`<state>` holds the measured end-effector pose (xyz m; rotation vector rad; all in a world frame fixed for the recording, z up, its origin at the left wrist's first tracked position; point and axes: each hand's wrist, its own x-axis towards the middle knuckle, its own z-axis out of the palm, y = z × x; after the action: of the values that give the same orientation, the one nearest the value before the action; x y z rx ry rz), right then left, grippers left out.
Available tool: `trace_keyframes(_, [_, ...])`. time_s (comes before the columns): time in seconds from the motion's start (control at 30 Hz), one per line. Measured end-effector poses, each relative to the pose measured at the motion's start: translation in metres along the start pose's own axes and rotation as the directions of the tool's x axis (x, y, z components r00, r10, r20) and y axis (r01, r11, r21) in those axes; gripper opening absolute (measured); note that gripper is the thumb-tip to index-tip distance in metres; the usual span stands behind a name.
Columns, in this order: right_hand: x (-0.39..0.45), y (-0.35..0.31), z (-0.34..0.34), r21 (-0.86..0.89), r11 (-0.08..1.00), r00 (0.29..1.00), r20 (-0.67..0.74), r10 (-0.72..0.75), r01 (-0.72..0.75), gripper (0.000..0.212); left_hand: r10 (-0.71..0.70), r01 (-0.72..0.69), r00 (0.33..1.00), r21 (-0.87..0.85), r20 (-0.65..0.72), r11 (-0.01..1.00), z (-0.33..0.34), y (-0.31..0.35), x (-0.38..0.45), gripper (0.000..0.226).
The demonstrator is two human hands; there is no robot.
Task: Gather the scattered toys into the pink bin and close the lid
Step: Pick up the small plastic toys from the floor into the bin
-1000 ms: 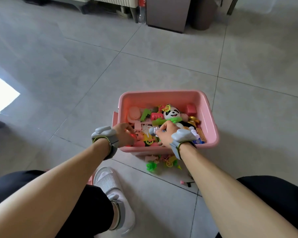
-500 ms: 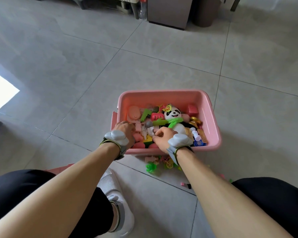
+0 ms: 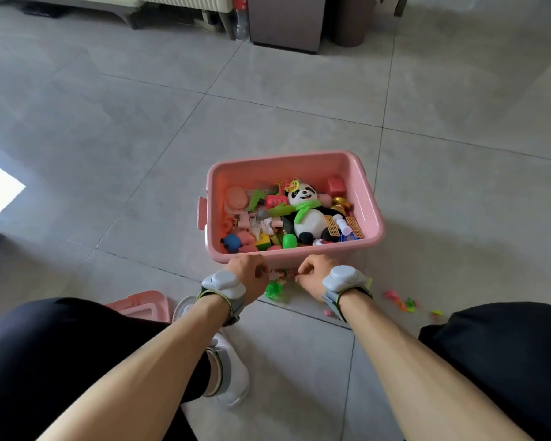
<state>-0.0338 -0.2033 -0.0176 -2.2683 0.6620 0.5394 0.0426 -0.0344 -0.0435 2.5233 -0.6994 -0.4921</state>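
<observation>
both hands (image 3: 247, 275) (image 3: 315, 275) fingers curled over floor toys (image 3: 275, 288); grip unclear; pink bin (image 3: 368, 198) long axis crosswise.

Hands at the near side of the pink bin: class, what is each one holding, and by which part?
Both the left hand and right hand curl over small floor toys; exact hold cannot be told.

Tiled floor (image 3: 140, 122): pink bin (image 3: 368, 198), perhaps toy bits (image 3: 401, 302).
</observation>
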Motion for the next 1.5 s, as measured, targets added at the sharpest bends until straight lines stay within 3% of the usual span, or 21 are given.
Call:
trace_keyframes(0.1, [-0.011, 0.02, 0.003, 0.031, 0.997, 0.998, 0.003, 0.07, -0.07, 0.008, 0.005, -0.004, 0.997, -0.006, 0.073, 1.0, 0.021, -0.004, -0.002, 0.01])
trace_keyframes(0.17, [-0.014, 0.029, 0.005, 0.043, 0.994, 0.995, 0.008, 0.095, -0.096, 0.007, -0.07, 0.067, 0.989, 0.024, 0.132, 0.997, 0.029, -0.007, -0.001, 0.013])
trace_keyframes(0.37, [-0.015, 0.067, 0.021, 0.075, 0.983, 0.985, 0.053, 0.167, -0.17, 0.01, -0.228, 0.158, 0.89, 0.204, 0.394, 0.966, 0.072, -0.012, 0.005, 0.032])
trace_keyframes(0.8, [0.014, 0.135, 0.062, 0.163, 0.925, 0.938, 0.114, 0.328, -0.343, 0.011, -0.397, 0.254, 0.796, 0.343, 0.458, 0.904, 0.136, -0.021, 0.041, 0.084])
trace_keyframes(1.07, [0.027, 0.156, 0.072, 0.202, 0.881, 0.903, 0.127, 0.41, -0.428, 0.013, -0.417, 0.337, 0.816, 0.256, 0.4, 0.906, 0.167, 0.009, 0.04, 0.048])
trace_keyframes(1.23, [0.035, 0.168, 0.075, 0.108, 0.905, 0.908, 0.13, 0.398, -0.412, 0.017, -0.389, 0.335, 0.828, 0.198, 0.404, 0.921, 0.193, 0.012, 0.036, 0.036])
trace_keyframes(1.4, [0.046, 0.175, 0.074, -0.023, 0.927, 0.922, 0.093, 0.375, -0.375, 0.041, -0.451, 0.414, 0.78, 0.182, 0.434, 0.892, 0.202, 0.005, 0.034, 0.051])
trace_keyframes(1.5, [0.052, 0.176, 0.08, -0.057, 0.926, 0.925, 0.061, 0.375, -0.372, 0.054, -0.549, 0.505, 0.721, 0.222, 0.423, 0.834, 0.202, 0.0, 0.031, 0.045])
